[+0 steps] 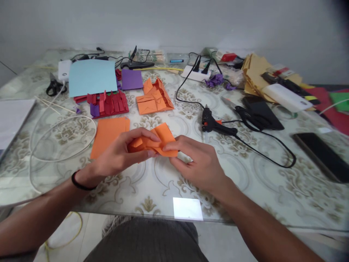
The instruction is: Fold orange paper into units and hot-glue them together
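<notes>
Between my two hands, above the table, is a partly folded piece of orange paper [165, 134]. My left hand [128, 147] pinches its left side, thumb below and fingers on top, and wears a dark band at the wrist. At the right edge my right hand [196, 160] grips the same paper between thumb and fingers. Flat orange sheets [109, 133] lie just beyond my left hand, partly covered by it. Farther back rest several folded orange pieces [155, 96] and a row of folded red pieces [111, 103].
A black glue gun [215, 123] lies right of centre, its cord curving across the table. Nearby are large scissors [245, 114] and a phone [321, 156]. Light blue paper [92, 78], purple paper [132, 79] and a power strip [196, 72] sit at the back. A white cable [62, 158] loops at left.
</notes>
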Motion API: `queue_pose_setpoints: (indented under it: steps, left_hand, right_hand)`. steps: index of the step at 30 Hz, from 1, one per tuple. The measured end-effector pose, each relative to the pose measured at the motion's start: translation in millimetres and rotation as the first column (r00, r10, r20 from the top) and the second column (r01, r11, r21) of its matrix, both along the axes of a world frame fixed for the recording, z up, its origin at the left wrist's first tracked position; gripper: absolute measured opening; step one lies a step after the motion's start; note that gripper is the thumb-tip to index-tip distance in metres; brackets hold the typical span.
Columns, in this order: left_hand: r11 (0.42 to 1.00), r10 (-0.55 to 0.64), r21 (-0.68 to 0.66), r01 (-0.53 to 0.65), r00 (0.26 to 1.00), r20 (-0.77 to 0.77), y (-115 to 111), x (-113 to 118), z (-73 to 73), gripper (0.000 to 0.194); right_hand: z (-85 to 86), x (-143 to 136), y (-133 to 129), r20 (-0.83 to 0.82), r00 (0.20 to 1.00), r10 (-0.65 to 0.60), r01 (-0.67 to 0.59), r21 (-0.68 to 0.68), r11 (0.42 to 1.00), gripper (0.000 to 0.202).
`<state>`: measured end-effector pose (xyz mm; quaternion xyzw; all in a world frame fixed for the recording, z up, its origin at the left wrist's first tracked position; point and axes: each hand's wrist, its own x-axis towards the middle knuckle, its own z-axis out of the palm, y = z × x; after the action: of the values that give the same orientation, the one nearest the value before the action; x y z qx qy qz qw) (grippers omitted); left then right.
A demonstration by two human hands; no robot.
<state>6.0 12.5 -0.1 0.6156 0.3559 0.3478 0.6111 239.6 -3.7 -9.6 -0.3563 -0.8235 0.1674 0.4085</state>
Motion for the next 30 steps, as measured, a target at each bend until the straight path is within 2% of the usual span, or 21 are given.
queue_pose_setpoints:
  steps: [7, 12, 17, 21, 27, 30]
  left_hand:
    - [0.989, 0.083, 0.123, -0.078, 0.996, -0.033, -0.9, 4.9, 0.0, 0.011]
    - [0.969, 0.121, 0.233, -0.085, 0.982, -0.143, -1.9, 2.9, 5.2, 0.015]
    - [0.973, 0.098, 0.226, -0.055, 0.978, -0.182, -2.1, 2.4, 8.6, 0.013]
    - [0.955, 0.155, 0.279, -0.099, 0.970, -0.186, -3.6, 7.0, 7.1, 0.007]
    - [0.920, 0.263, 0.349, -0.180, 0.942, -0.208, -4.5, 10.1, -0.4, 0.002]
    - [0.891, 0.321, 0.399, -0.217, 0.922, -0.216, -5.4, 10.3, 0.8, 0.004]
  right_hand:
    - [2.0, -1.9, 0.0, 0.028, 0.997, 0.078, -0.077, -0.033, 0.996, 0.019]
    - [2.9, -1.4, 0.2, 0.015, 0.995, 0.101, -0.100, -0.045, 0.994, 0.014]
    - [1.5, -0.3, -0.1, 0.007, 0.995, 0.102, -0.102, 0.012, 0.995, 0.013]
    - [0.1, -2.1, -0.5, 0.049, 0.994, 0.098, -0.100, 0.039, 0.994, 0.012]
    - [-1.8, -5.0, -1.6, 0.036, 0.995, 0.092, -0.093, 0.051, 0.994, 0.016]
    - [-0.8, -5.3, -4.2, -0.075, 0.993, 0.090, -0.092, -0.029, 0.995, 0.034]
